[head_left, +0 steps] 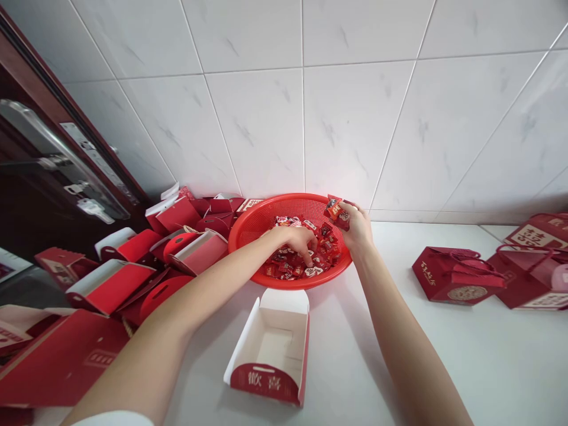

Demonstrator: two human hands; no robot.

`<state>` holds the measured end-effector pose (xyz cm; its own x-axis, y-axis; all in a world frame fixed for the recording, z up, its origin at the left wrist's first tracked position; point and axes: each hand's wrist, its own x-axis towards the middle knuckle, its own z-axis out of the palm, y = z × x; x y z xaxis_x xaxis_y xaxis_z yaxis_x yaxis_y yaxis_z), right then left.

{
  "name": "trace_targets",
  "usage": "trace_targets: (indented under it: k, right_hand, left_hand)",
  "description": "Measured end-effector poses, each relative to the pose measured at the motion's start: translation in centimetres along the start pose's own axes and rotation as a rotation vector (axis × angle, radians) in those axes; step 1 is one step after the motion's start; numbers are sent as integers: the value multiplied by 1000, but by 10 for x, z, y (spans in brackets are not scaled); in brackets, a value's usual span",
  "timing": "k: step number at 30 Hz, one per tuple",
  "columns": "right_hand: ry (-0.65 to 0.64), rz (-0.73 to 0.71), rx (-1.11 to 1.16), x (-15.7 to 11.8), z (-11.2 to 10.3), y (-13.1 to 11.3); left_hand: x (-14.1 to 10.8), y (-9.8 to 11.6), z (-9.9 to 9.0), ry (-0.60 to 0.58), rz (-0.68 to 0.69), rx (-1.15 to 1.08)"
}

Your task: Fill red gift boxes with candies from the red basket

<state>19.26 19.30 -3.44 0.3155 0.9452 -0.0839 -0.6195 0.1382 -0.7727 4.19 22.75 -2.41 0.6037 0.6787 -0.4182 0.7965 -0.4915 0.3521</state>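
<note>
A red plastic basket (242, 228) stands against the wall with many small wrapped candies (288, 269) inside. Into it reaches my left hand (302, 238), fingers apart and curved down, fingertips touching the candies; no held candy shows in it. At the basket's right rim, my right hand (357, 228) is closed around several red candy packets (338, 212). An open red box (266, 381), white inside and with nothing in it, sits on the white tabletop in front of the basket, between my forearms.
Many open red boxes (110, 287) crowd the left side, some behind my left forearm. Closed red gift boxes (457, 275) with cord handles stand at the right. A tiled wall (355, 118) rises behind the basket. A dark door with a metal handle (53, 142) is at far left.
</note>
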Motion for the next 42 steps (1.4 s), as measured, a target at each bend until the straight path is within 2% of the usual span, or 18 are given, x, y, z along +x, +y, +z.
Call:
trace_targets:
  k: [5,7,9,14,18,24,26,29,32,36,42]
  right_hand:
    - [-47,-54,-17,4,-2,4]
    - [-48,-56,-19,3,-2,4]
    - [-27,-40,-14,1,-1,2]
    - [-5,-17,-5,-4,2,-1]
    - [10,5,-5,-4,3,-2]
    - [-6,14,-13,-5,2,-3]
    - [-9,5,-13,-5,2,-3]
    - [-9,-6,-10,-5,2,-3]
    - [-14,-6,-17,-4,2,-2]
    - [-8,-15,-19,-4,2,-2]
    - [-11,-25,-16,-2,2,-1]
  left_hand:
    - [-1,-7,-3,202,-76,139]
    - [-1,-10,-5,233,-109,153]
    - [0,-12,-5,205,-82,129]
    - [3,-3,5,31,25,23]
    - [4,8,10,-7,27,23]
    - [1,11,8,-112,114,-69]
    - [2,8,5,-52,116,-122]
    - [3,-2,-1,133,110,-235]
    - [2,-14,-8,246,91,-341]
    - [-3,-21,-11,313,60,-443]
    - [-13,-7,-13,355,-16,-576]
